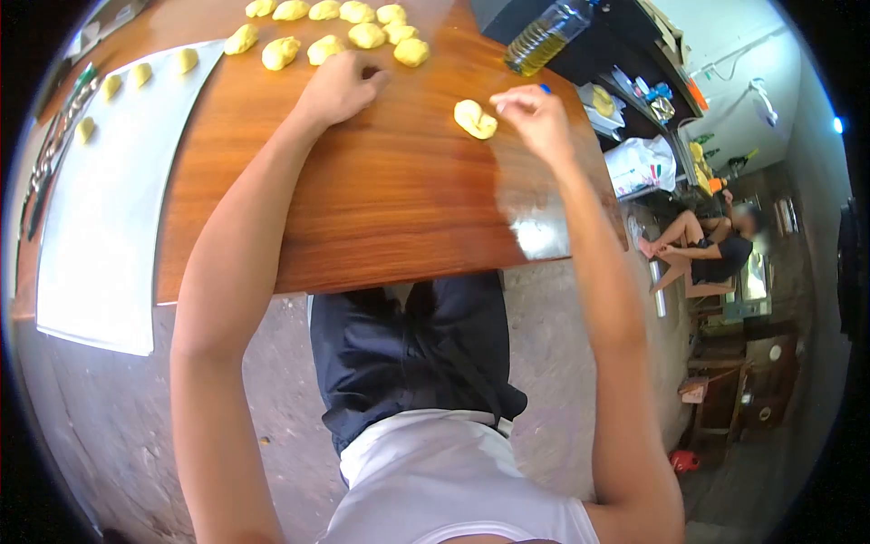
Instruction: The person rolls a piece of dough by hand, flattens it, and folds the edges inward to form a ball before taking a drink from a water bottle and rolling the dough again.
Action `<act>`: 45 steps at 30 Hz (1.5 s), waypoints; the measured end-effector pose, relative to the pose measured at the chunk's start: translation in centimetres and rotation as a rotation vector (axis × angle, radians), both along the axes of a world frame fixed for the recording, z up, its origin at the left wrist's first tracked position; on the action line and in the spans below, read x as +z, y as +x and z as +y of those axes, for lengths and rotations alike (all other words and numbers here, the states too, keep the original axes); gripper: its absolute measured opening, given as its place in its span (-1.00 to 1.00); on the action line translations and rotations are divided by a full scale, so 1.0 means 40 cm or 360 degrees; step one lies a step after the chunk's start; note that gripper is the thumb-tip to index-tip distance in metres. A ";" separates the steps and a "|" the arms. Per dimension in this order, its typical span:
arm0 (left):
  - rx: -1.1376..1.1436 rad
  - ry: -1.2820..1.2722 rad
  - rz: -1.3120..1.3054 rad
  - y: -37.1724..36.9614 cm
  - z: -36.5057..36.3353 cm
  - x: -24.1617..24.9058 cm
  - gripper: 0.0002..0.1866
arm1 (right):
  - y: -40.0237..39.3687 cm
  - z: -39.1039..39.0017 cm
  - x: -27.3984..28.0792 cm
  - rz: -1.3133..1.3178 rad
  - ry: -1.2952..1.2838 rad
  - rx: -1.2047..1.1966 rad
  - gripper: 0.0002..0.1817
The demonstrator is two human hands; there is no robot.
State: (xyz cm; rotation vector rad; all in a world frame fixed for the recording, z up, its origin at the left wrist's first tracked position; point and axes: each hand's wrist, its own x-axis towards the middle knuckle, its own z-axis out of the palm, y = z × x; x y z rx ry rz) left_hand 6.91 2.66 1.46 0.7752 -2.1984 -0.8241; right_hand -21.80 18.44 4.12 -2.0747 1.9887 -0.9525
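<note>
My left hand rests on the wooden table, fingers curled in, right in front of a yellow dough piece. Nothing shows in its grip. To the right, my right hand has its thumb and fingertips pinched together beside a folded lump of yellow dough. The fingertips look just apart from that lump, and whether they pinch anything is too small to tell. More yellow dough pieces lie in rows behind my left hand.
A white sheet hangs over the table's left edge, with several small dough pieces on it. An oil bottle stands at the back right. Shelves hold a white bag. A seated person is farther right.
</note>
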 end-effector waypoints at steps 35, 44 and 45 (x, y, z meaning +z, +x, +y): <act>-0.0222 -0.0200 0.0138 -0.174 0.134 -0.020 -0.66 | 0.118 0.064 -0.080 0.0645 -0.0379 -0.0071 -0.75; -0.0254 -0.0575 -0.0196 -0.179 0.167 -0.043 -0.54 | 0.114 0.064 -0.118 0.0199 -0.0556 -0.0046 -0.69; -0.0216 -0.0611 -0.0244 -0.184 0.169 -0.038 -0.52 | 0.113 0.064 -0.116 0.0186 -0.0580 -0.0051 -0.69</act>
